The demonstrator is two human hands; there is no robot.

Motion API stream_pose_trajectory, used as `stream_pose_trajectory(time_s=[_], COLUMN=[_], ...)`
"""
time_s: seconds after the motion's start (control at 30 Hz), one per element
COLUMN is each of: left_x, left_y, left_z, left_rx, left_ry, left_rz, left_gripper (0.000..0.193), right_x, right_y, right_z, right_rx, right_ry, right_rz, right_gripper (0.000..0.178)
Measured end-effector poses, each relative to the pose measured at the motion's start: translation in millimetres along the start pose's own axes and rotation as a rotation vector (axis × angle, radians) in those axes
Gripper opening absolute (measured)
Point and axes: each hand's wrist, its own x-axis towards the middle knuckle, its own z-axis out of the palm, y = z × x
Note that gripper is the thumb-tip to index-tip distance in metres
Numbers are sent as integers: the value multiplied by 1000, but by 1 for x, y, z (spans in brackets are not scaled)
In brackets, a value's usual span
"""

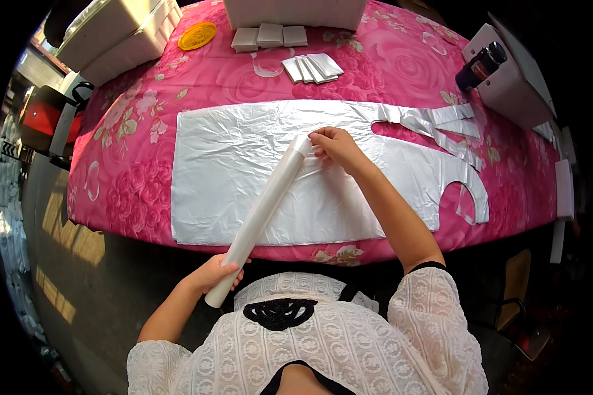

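Left hand [223,273]: closed around the near end of a long, slim white roll [260,220], thumb on top. Right hand [339,150]: fingers curled, thumb and fingertips at the roll's far rim; can't tell whether they pinch a loose edge or only touch.

Roll slants from near left to far right, near end past the worktop's edge, far end above the sheet. Lower grip probably carries and steadies it, leaving the right hand free for the rim.

Under it: glossy silvery-white plastic sheet [224,164], spread flat and creased, strap-like loops at the right. Likely laid out full length to keep it flat and reachable.

Worktop [128,197] is cloth-covered, pink rose print. Beyond the sheet: fanned flat silvery-white packets [311,68]; behind them, a row of small white packs [270,35], seemingly grouped out of the way. Far left, yellow oval dish [197,36] near stacked white boxes [132,46]. Far middle, white box [296,14]. Far right, dark blue bottle [480,67] beside an open white box [517,95].
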Motion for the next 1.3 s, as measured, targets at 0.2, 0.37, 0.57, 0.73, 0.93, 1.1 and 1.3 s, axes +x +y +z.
stream_pose_trajectory(time_s=[0.2, 0.37, 0.57, 0.73, 0.93, 1.1, 1.3], left_x=[-1, -2, -6, -29, -60, -31, 48], left_y=[2, 1, 0, -4, 32, 123, 166], left_z=[1, 2, -2, -19, -62, -31, 22], left_rx=[-44, -24, 88, 163, 301, 945, 1643], left_ry=[-7, 25, 59, 10, -193, -100, 292], left_rz=[-3, -5, -25, -134, -324, -94, 577], left_gripper=[71, 68, 63, 58, 42, 46, 49], right_x=[12, 18, 19, 34, 19, 29, 49], right_y=[-11, -12, -2, 17, 32, 21, 0], right_z=[0, 0, -24, -119, -207, -163, -77], right_rx=[-60, -61, -15, -58, -87, -150, -281], right_ry=[-247, -391, -119, 371, 567, 371, 124], right_rz=[65, 17, -51, -190, -158, -229, -264], right_gripper=[33, 20, 15, 16, 15, 16, 16])
